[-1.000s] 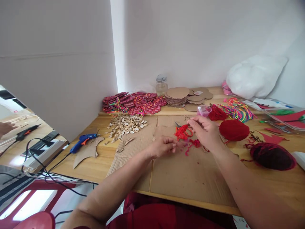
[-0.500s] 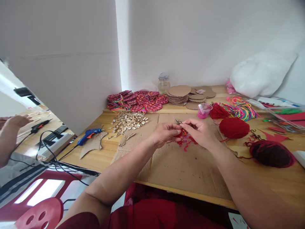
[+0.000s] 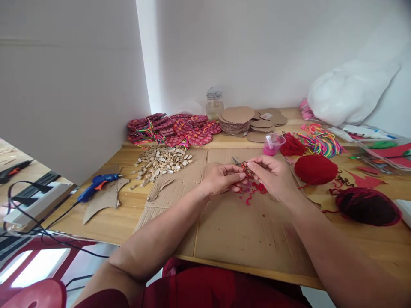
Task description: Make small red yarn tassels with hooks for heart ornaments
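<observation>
My left hand (image 3: 221, 177) and my right hand (image 3: 272, 175) meet over the flat cardboard sheet (image 3: 247, 231) in the middle of the table. Both pinch a small bunch of red yarn (image 3: 246, 170) between their fingertips. Loose red yarn scraps (image 3: 253, 192) lie on the cardboard just below the hands. Small scissors (image 3: 236, 161) rest just behind the fingers. A red yarn ball (image 3: 315, 169) sits to the right of my right hand, and a dark red yarn ball (image 3: 367, 207) lies further right.
A blue glue gun (image 3: 96, 184) with its cable lies at the left on a cardboard scrap. A pile of pale seeds (image 3: 162, 161), red patterned pieces (image 3: 180, 130), stacked cardboard discs (image 3: 239, 119), a jar (image 3: 214, 102), a pink cup (image 3: 272, 144), bright cords (image 3: 319, 141) and a white bag (image 3: 349, 92) fill the back.
My left hand moved up and right to meet my right hand, and both now pinch the red yarn together. The view shifted a little; another person's hand at the far left is gone.
</observation>
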Available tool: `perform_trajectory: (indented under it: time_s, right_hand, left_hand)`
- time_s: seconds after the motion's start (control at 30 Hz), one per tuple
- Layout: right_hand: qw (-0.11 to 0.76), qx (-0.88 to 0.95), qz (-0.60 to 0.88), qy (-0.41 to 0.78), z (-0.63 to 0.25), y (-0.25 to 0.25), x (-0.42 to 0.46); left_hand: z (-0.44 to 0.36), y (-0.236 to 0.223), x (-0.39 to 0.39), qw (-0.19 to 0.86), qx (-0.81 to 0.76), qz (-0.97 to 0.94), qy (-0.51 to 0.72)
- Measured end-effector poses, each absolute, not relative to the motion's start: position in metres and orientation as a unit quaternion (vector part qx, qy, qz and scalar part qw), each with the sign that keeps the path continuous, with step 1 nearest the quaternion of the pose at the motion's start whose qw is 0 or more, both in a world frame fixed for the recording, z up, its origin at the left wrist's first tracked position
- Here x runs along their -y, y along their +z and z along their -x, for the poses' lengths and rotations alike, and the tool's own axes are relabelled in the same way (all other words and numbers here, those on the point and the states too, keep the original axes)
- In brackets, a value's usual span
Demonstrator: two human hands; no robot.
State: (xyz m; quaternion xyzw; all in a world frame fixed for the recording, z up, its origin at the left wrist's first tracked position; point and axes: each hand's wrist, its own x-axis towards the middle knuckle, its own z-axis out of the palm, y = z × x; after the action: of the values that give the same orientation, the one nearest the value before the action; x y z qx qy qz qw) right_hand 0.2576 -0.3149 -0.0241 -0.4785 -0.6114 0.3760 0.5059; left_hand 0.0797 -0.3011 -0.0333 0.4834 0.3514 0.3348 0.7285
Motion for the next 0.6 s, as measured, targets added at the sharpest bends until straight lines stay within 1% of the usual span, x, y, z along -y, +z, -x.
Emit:
perform_trajectory:
  time_s: [0.13, 0.27, 0.47, 0.6]
  right_hand:
    - [0.508, 0.608, 0.497, 0.354, -0.2596, -0.0288, 0.3112]
    - [0.528, 0.573, 0.503, 0.374, -0.2612, -0.0319, 0.3089]
    - [0.569, 0.532, 0.509, 0.365, -0.2617, -0.0304, 0.3089]
    - [0.603, 0.511, 0.477, 0.385, -0.2586, -0.0264, 0.3098]
  left_hand:
    - [-0.0771, -0.0374, 0.3005, 0.723, -0.355, -0.490, 0.334]
    - [-0.0735, -0.0382, 0.3014, 0.721, -0.360, -0.467, 0.363]
    - [-0.0744, -0.0384, 0.3030, 0.755, -0.302, -0.404, 0.419]
    - [-0.0743, -0.0387, 0.3026, 0.761, -0.289, -0.391, 0.430]
